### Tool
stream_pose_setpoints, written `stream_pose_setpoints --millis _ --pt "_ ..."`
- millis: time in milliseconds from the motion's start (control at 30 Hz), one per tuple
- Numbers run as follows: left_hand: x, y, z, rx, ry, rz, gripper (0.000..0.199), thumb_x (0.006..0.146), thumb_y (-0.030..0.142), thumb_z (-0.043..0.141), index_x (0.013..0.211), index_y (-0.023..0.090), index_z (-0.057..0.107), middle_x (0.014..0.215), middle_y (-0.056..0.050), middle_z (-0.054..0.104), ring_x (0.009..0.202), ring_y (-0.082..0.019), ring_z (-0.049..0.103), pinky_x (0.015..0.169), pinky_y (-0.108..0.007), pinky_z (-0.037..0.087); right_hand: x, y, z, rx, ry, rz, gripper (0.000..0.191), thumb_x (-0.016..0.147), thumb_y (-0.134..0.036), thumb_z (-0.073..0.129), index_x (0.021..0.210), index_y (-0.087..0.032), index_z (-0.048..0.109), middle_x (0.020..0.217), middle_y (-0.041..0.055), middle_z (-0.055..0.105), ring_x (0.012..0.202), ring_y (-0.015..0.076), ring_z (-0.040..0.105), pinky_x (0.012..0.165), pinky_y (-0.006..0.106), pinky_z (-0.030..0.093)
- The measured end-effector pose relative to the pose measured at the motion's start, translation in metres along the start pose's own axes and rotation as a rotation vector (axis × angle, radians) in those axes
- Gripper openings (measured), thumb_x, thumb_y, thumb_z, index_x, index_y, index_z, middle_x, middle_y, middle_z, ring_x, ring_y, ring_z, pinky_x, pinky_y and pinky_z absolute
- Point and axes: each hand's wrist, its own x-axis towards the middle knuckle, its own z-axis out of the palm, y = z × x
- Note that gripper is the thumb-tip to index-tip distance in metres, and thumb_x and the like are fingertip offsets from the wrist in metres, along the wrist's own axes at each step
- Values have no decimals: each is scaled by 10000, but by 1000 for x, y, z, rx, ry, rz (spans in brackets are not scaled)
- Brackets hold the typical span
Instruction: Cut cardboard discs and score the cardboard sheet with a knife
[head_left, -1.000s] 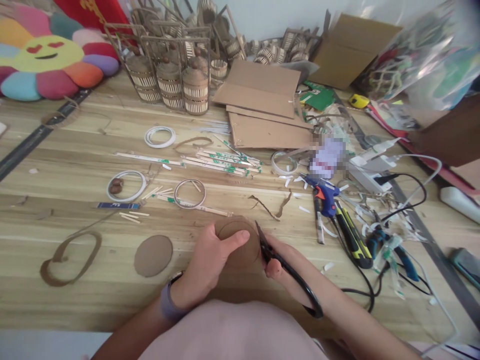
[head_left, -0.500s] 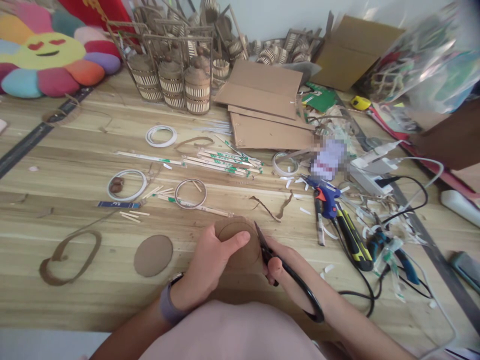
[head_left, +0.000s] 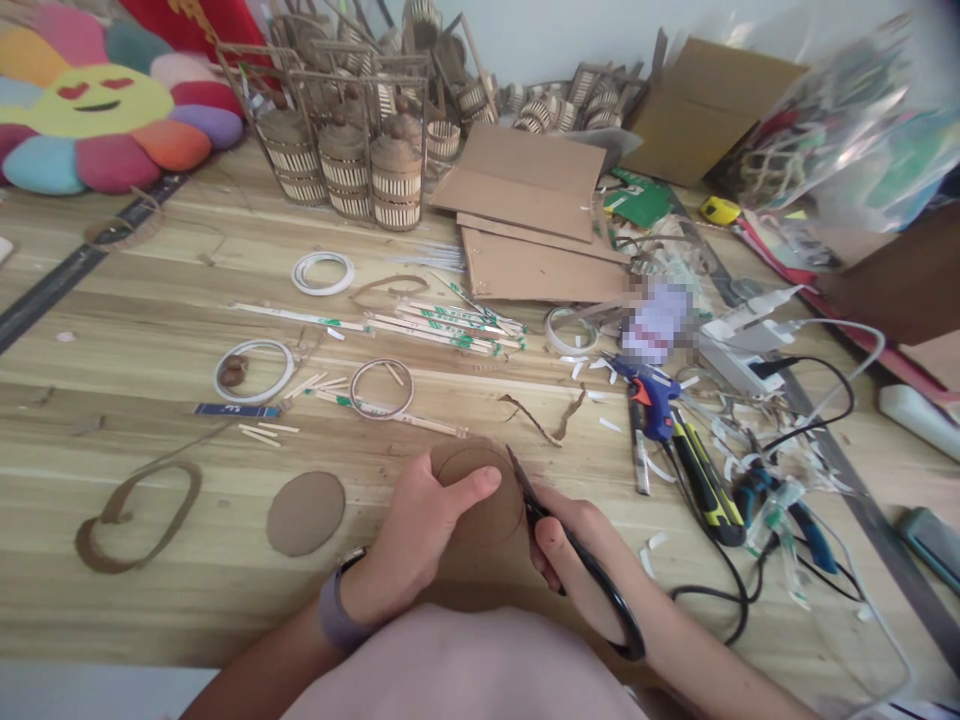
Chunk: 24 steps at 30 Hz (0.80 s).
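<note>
The scissors (head_left: 533, 508) have shifted slightly in the right hand's (head_left: 577, 572) grasp — blades by the right edge of the cardboard piece (head_left: 487, 512), which the left hand (head_left: 418, 525) holds over the counter (head_left: 225, 600).

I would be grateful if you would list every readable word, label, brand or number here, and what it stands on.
None can be read with certainty.
Red item: gold lettering, blurred and cut off.
Stick wrappers: green print, too small.
Blue strip: pale marks, too small.
Green sheet: pale print, blurred.
Pale rectangle: pixelated, unreadable.
</note>
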Motion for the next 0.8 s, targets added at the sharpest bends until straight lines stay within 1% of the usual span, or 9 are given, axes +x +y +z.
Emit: stream_pose_setpoints --millis 100,200,367,500,567,700,800 --pt "0 1 0 -4 -19 15 352 625 344 843 927 193 745 1000 -67 813 1015 -300 741 885 -383 577 -2 2 1 -9 13 20 711 942 -831 231 854 -220 583 544 -9 495 557 174 515 495 278 415" --pt "-1 1 0 21 -14 11 331 627 338 837 909 194 742 988 -63 814 1009 -299 741 879 -381 576 -5 5 4 -16 34 24 674 955 -814 237 820 -231 547 557 -9 493 565 170 510 488 274 401" --pt "-3 0 0 13 1 -8 384 612 352 850 943 196 732 1008 -70 811 1025 -306 735 888 -389 568 -7 12 8 -38 61 47 668 948 -824 227 788 -240 511 588 -3 505 569 166 508 476 268 387" --pt "-3 0 0 19 8 -29 380 597 353 853 921 203 722 1003 -75 807 1030 -314 733 892 -398 564 -7 13 9 -44 65 41 666 948 -824 232 752 -244 494 555 -12 479 537 155 475 461 266 363" --pt "-3 0 0 21 15 -35 370 592 348 856 906 209 719 992 -74 807 1022 -315 735 886 -400 565 -6 11 8 -52 69 37 669 949 -823 229 741 -243 490 526 -22 456 510 146 441 447 265 339" --pt "-1 -2 -2 42 39 -64 410 587 367 876 926 197 719 987 -84 808 1009 -325 738 871 -411 570 -5 2 4 -83 67 59 699 914 -869 216 672 -248 427 494 -31 431 484 130 391 441 266 301" --pt "0 -5 -4 27 10 -68 448 592 410 897 939 184 725 983 -92 811 1007 -330 743 868 -416 575 -4 -3 2 -86 47 69 701 904 -879 229 675 -247 425 499 -34 434 485 128 384 454 269 297"
